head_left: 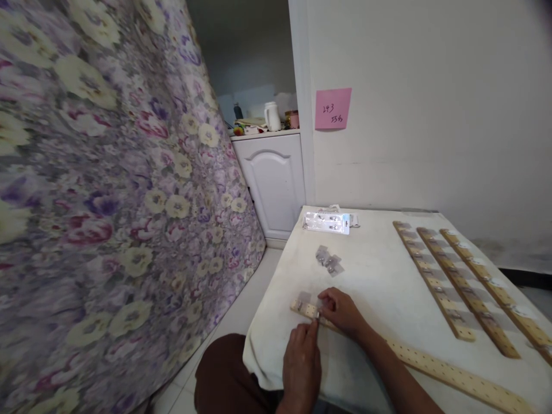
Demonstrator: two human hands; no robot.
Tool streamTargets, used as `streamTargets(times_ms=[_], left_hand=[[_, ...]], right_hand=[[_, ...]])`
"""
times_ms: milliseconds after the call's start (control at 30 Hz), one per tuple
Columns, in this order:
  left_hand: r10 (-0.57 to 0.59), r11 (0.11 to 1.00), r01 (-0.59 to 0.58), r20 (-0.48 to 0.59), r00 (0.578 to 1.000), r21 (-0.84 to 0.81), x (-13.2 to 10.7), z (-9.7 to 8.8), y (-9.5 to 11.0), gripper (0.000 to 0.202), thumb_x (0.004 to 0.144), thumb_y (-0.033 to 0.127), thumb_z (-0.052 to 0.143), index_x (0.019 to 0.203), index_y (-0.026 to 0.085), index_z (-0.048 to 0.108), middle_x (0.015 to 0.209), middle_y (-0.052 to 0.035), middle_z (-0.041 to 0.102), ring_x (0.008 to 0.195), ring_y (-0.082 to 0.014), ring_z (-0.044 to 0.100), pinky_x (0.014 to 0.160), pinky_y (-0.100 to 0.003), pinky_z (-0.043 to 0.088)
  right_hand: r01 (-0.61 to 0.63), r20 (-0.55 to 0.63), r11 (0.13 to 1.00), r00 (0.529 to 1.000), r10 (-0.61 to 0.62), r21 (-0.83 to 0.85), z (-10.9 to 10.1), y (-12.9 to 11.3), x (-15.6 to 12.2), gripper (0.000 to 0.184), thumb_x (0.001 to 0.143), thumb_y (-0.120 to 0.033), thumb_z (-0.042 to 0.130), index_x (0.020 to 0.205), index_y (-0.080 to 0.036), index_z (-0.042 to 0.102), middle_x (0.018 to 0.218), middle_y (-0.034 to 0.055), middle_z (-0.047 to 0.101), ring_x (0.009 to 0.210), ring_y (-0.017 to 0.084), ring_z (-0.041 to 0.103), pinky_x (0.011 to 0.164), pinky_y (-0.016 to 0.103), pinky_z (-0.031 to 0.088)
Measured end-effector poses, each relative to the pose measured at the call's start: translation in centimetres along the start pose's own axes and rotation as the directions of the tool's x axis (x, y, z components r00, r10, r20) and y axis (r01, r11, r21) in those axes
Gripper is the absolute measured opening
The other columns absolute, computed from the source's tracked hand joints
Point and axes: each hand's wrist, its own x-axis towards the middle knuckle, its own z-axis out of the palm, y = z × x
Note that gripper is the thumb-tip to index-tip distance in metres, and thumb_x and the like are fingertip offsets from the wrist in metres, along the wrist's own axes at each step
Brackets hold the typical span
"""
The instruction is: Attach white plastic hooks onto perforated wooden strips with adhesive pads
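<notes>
A long, pale wooden strip with rows of holes (457, 371) lies slantwise across the near side of the table, partly hidden under my right arm. At its left end, a clear square piece with a small metal fitting (305, 299) rests on the wood. My right hand (342, 310) bends over the strip with thumb and forefinger pinched at another small shiny clear piece (318, 314). From below, my left hand (302, 356) presses its fingertips together at the same spot, against the strip's near edge. What lies between the left fingertips is hidden.
A small pile of clear squares with metal fittings (330, 261) lies beyond my hands. Clear packaging (326, 222) sits at the table's far left corner. Three wooden strips bearing clear pieces (433, 282) lie on the right. A floral curtain (129, 218) hangs left.
</notes>
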Motion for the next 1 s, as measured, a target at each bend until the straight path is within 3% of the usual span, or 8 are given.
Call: streamTargets(times_ms=[233, 433, 800, 1000], left_hand=[[0.006, 1.000, -0.006, -0.012, 1.000, 0.020, 0.0, 0.1, 0.0, 0.053, 0.079, 0.000, 0.039, 0.125, 0.021, 0.052, 0.098, -0.0063, 0.058, 0.091, -0.0186, 0.052, 0.082, -0.031, 0.046], [0.018, 0.999, -0.017, -0.035, 0.999, 0.030, 0.1, 0.2, 0.0, 0.050, 0.078, 0.000, 0.039, 0.122, 0.020, 0.054, 0.096, -0.0063, 0.058, 0.089, -0.0185, 0.053, 0.080, -0.031, 0.047], [-0.027, 1.000, 0.027, 0.010, 1.000, 0.000, 0.2, 0.0, -0.2, 0.055, 0.078, -0.001, 0.038, 0.127, 0.021, 0.050, 0.101, -0.0060, 0.057, 0.096, -0.0180, 0.053, 0.087, -0.029, 0.045], [-0.023, 0.999, 0.022, -0.043, 0.999, -0.030, -0.1, 0.0, -0.2, 0.048, 0.080, 0.003, 0.039, 0.123, 0.021, 0.051, 0.099, -0.0050, 0.058, 0.094, -0.0185, 0.053, 0.085, -0.031, 0.046]], right_hand=[[-0.038, 0.013, 0.999, 0.999, 0.037, 0.015, 0.0, 0.3, 0.2, 0.026, 0.064, -0.021, 0.065, 0.090, -0.017, 0.064, 0.068, -0.0011, 0.059, 0.062, 0.014, 0.052, 0.059, 0.025, 0.040], [-0.082, 0.042, 0.994, 0.996, 0.079, 0.068, 0.3, 0.8, 0.5, 0.033, 0.064, -0.019, 0.065, 0.097, -0.019, 0.064, 0.083, 0.0009, 0.065, 0.065, 0.013, 0.054, 0.063, 0.024, 0.042], [-0.053, 0.078, 0.993, 0.996, 0.045, 0.102, -0.1, 0.6, 0.5, 0.032, 0.064, -0.022, 0.066, 0.096, -0.019, 0.066, 0.086, 0.0016, 0.066, 0.068, 0.014, 0.056, 0.064, 0.025, 0.043], [-0.091, -0.007, 0.973, 0.996, 0.094, 0.213, -0.2, 1.4, 0.7, 0.025, 0.075, -0.032, 0.057, 0.093, -0.016, 0.063, 0.078, 0.0021, 0.065, 0.068, 0.016, 0.059, 0.062, 0.026, 0.046]])
